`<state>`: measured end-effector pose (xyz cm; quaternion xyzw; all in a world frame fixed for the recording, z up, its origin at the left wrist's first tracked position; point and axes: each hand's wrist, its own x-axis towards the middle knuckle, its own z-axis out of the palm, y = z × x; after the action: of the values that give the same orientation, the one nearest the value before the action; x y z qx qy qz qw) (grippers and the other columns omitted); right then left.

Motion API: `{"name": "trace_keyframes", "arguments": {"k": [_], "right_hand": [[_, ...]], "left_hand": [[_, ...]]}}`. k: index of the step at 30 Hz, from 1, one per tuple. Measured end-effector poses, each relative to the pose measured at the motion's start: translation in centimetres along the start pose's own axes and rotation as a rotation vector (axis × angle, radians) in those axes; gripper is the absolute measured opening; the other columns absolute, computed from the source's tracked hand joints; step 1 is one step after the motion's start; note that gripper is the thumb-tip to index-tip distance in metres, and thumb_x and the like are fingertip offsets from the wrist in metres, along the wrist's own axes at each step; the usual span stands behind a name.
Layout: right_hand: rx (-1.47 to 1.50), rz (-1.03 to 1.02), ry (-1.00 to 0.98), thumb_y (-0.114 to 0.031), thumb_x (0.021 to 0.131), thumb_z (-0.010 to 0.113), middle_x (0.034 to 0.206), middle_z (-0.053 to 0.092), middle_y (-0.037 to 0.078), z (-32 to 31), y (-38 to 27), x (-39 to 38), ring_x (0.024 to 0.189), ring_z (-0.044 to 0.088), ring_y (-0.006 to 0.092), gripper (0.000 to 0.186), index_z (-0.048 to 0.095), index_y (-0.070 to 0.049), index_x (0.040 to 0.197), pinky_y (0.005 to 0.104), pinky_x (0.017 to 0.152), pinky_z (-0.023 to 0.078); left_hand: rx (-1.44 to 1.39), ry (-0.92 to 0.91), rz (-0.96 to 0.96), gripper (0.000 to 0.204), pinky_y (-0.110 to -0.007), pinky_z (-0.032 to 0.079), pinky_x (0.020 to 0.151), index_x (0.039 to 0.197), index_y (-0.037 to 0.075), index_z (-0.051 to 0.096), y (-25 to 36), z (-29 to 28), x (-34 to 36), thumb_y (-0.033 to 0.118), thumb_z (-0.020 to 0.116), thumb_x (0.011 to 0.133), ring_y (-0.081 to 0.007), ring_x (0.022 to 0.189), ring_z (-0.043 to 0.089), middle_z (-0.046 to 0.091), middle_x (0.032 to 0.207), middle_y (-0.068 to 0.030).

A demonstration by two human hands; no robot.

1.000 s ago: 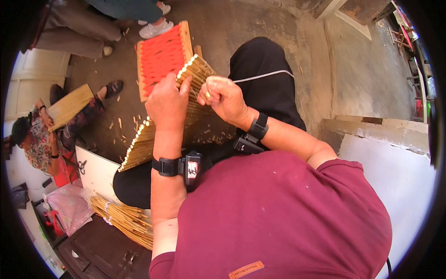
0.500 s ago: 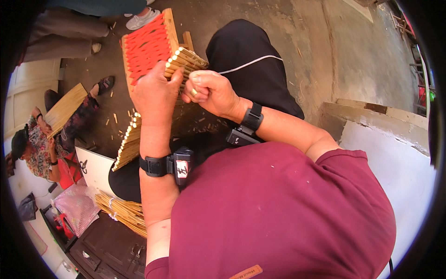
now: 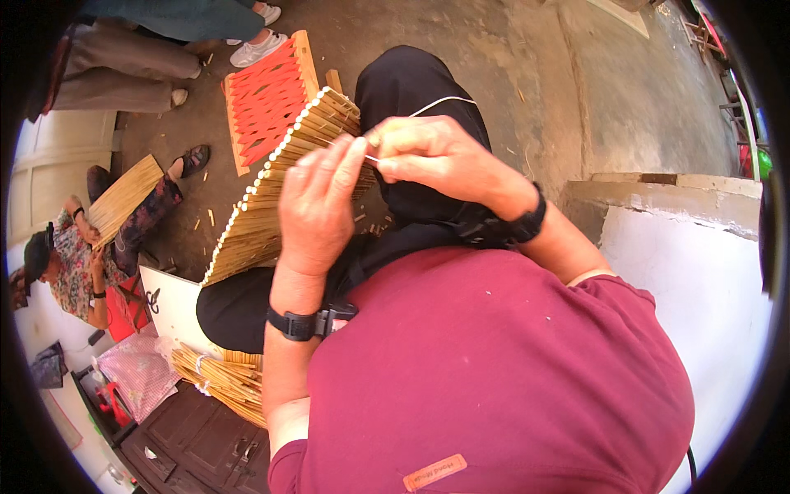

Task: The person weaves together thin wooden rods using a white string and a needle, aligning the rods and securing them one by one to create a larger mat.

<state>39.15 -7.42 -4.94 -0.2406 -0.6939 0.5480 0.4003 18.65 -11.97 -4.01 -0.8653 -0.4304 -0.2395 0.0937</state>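
Stick mat (image 3: 257,226) lies beyond left hand (image 3: 319,206), grip unclear, and right hand (image 3: 440,158), pinching cord (image 3: 372,158)

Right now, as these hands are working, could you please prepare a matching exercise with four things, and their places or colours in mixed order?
1. mat of sticks
2. woven panel
3. bunch of thin sticks
4. white cord

A. at the lower left of the picture
B. across a black trouser leg
C. partly hidden by the left hand
D. orange-red

Pairs: 1-C, 2-D, 3-A, 4-B
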Motion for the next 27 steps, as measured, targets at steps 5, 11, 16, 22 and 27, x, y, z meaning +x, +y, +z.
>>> {"name": "trace_keyframes", "arguments": {"k": [5, 11, 16, 22, 27], "right_hand": [[-0.383, 0.196, 0.019, -0.01, 0.085, 0.062, 0.065, 0.052, 0.005, -5.4, -1.8, -2.9, 0.063, 0.05, 0.011, 0.012, 0.058, -0.002, 0.077, 0.0268, 0.059, 0.041], [-0.635, 0.383, 0.404, -0.017, 0.086, 0.062, 0.072, 0.055, 0.006, -12.4, 5.5, -8.8, 0.069, 0.052, 0.0147, 0.015, 0.064, -0.003, 0.082, 0.0293, 0.063, 0.042], [-0.653, 0.4, 0.628, -0.02, 0.084, 0.065, 0.077, 0.057, 0.009, -14.3, 11.9, -13.7, 0.07, 0.053, 0.0171, 0.019, 0.063, -0.002, 0.079, 0.0299, 0.065, 0.042], [-0.682, 0.478, 0.747, -0.02, 0.083, 0.069, 0.084, 0.063, 0.003, -17.1, 16.7, -18.2, 0.079, 0.059, 0.0151, 0.021, 0.061, -0.004, 0.072, 0.0302, 0.068, 0.044], [0.178, 0.796, 0.972, -0.021, 0.086, 0.069, 0.09, 0.066, 0.0, -15.6, 13.5, -17.4, 0.085, 0.065, 0.0156, 0.012, 0.062, -0.011, 0.082, 0.0272, 0.07, 0.048]], "left_hand": [[-0.176, -0.155, -0.152, 0.025, -0.038, 0.047, 0.075, 0.099, 0.007, 0.064, -0.6, -0.2, -2.5, 0.004, 0.068, 0.074, -0.0273, 0.084, 0.057, 0.062, 0.091, -0.0079], [-0.192, -0.089, -0.249, 0.01, -0.037, 0.048, 0.077, 0.081, 0.006, 0.06, -1.2, 0.7, -4.8, 0.009, 0.069, 0.076, -0.0262, 0.088, 0.058, 0.064, 0.099, -0.0038], [-0.241, -0.114, -0.287, 0.009, -0.037, 0.048, 0.08, 0.086, 0.004, 0.062, -1.3, 0.7, -5.2, 0.005, 0.067, 0.079, -0.0287, 0.093, 0.058, 0.065, 0.102, -0.0073], [-0.247, -0.093, -0.293, 0.01, -0.037, 0.048, 0.081, 0.086, 0.005, 0.061, -2.0, 0.6, -5.6, 0.005, 0.067, 0.078, -0.0285, 0.093, 0.059, 0.064, 0.103, -0.0063], [-0.215, -0.098, -0.262, 0.014, -0.038, 0.048, 0.081, 0.088, 0.006, 0.06, -1.9, 0.5, -5.6, 0.005, 0.068, 0.076, -0.0277, 0.094, 0.058, 0.064, 0.104, -0.0047]]}}
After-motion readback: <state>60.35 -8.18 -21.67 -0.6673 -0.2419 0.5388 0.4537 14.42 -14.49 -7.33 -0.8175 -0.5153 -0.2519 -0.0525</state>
